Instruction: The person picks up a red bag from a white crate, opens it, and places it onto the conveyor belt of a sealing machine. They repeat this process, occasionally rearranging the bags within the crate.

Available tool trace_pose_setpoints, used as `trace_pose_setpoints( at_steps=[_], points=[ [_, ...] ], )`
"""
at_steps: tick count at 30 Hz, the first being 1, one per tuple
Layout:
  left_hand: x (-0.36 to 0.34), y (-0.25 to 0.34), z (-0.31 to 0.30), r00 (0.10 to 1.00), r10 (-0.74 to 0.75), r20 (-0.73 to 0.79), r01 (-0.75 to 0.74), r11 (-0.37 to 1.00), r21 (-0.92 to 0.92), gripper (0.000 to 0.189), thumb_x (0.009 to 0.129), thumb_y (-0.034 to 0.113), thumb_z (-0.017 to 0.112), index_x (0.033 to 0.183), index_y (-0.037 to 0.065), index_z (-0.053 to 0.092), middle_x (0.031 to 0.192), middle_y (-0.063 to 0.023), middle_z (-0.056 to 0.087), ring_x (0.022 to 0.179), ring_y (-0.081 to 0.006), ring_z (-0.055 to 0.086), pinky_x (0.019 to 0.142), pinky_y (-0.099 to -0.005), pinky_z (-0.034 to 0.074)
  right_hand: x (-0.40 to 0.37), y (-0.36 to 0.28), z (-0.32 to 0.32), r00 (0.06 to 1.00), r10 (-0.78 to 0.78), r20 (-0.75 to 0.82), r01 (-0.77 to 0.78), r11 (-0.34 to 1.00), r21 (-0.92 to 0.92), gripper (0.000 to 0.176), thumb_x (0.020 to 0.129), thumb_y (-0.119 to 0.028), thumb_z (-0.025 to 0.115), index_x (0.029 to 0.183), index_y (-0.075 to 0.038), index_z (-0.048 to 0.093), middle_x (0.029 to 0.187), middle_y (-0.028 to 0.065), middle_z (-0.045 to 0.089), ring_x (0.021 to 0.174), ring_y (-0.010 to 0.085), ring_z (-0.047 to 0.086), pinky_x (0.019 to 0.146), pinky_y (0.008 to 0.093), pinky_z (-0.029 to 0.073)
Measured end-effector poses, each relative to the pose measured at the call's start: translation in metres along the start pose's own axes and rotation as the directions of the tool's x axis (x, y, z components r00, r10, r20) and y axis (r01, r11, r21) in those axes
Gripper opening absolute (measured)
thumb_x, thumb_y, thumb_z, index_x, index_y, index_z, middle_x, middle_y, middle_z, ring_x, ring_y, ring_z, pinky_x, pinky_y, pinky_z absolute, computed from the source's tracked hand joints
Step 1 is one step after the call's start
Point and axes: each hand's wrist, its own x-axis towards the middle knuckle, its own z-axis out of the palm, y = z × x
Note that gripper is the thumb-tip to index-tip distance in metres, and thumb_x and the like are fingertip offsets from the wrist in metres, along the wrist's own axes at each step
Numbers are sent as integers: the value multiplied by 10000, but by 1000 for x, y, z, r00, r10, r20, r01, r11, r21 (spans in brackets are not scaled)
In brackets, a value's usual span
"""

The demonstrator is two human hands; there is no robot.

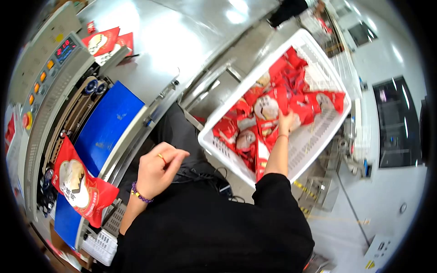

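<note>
My right hand point(287, 122) reaches into a white plastic basket point(314, 43) and pinches a red packet point(282, 99) among the pile; some of its fingers are hidden. Around it lie several red packets point(246, 141) with pale printed patches, heaped at different angles. My left hand point(159, 166), with a ring and a beaded bracelet, is curled in front of my body with nothing visible in it. To its left, a red packet point(82, 186) lies across the blue conveyor belt point(107, 123) of a band sealer, its upper edge at the sealing track, apart from my hand.
The sealer's control panel point(45, 68) has a lit red display and orange switches. Flat red packets point(104, 42) lie on the metal table point(154, 27) behind it. Cables point(205, 175) hang beside my lap. Another person's dark-clothed leg point(289, 11) shows at the top.
</note>
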Motion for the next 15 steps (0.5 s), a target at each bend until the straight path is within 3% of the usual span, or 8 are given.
trace_pose_setpoints(
  at_steps=[1,2,5,6,10,12,14,15],
  points=[
    [0,0,-2,1000,-4,3,4,1000,23,77,841,42,649,881,44,716,745,-68,610,578,-181,586,526,-275,451,-8,-19,-2,999,-36,-14,33,985,-170,489,696,-257,798,1093,-22,632,1137,249,559,1042,392,525,930,450,412],
    [0,0,-4,1000,-10,11,9,999,46,75,840,45,651,879,45,716,746,-65,611,576,-181,586,526,-277,453,-11,-20,6,989,-104,-106,87,984,-158,428,728,-237,774,1068,-17,637,1095,230,560,1018,382,527,914,437,418],
    [-2,-6,-7,996,-54,-67,56,998,34,76,840,49,652,880,48,718,738,-57,608,573,-171,582,525,-271,452,-27,-47,-8,952,-293,-92,287,955,-75,320,806,-201,707,1040,1,622,1042,193,619,1014,373,554,926,459,399],
    [-3,-9,-7,992,-63,-106,65,998,18,76,837,51,658,882,49,719,739,-50,606,568,-166,579,521,-267,451,-39,-78,-26,967,-246,-68,238,966,-106,385,799,-233,726,1079,9,619,1067,206,631,1009,364,571,894,422,434],
    [8,-4,-19,982,-180,-61,182,983,21,170,808,71,693,977,58,702,864,-59,615,712,-195,610,625,-287,482,-66,-187,-120,873,-489,-5,486,870,-83,291,750,-151,767,975,-9,650,1007,143,655,976,296,588,854,382,439],
    [18,-9,-16,989,86,-124,-83,996,24,369,763,53,729,1123,68,651,1053,-65,572,836,-151,569,697,-263,469,-77,-231,-161,809,-588,2,588,809,1,270,720,-104,784,938,-10,656,981,121,662,948,274,594,840,367,439],
    [26,-7,-19,988,137,-68,-134,990,38,648,719,100,784,1303,49,509,1231,-115,503,1098,-250,537,950,-325,442,-93,-275,-194,706,-707,35,684,694,225,238,652,-61,775,854,-31,652,911,73,676,900,255,603,822,362,414],
    [29,-4,-19,981,171,-90,-170,985,19,705,707,109,794,1331,42,473,1261,-125,488,1142,-269,520,977,-336,429,-101,-296,-205,633,-772,62,725,619,302,225,635,-48,768,830,-34,657,891,65,680,900,247,605,823,356,415]
  ],
)
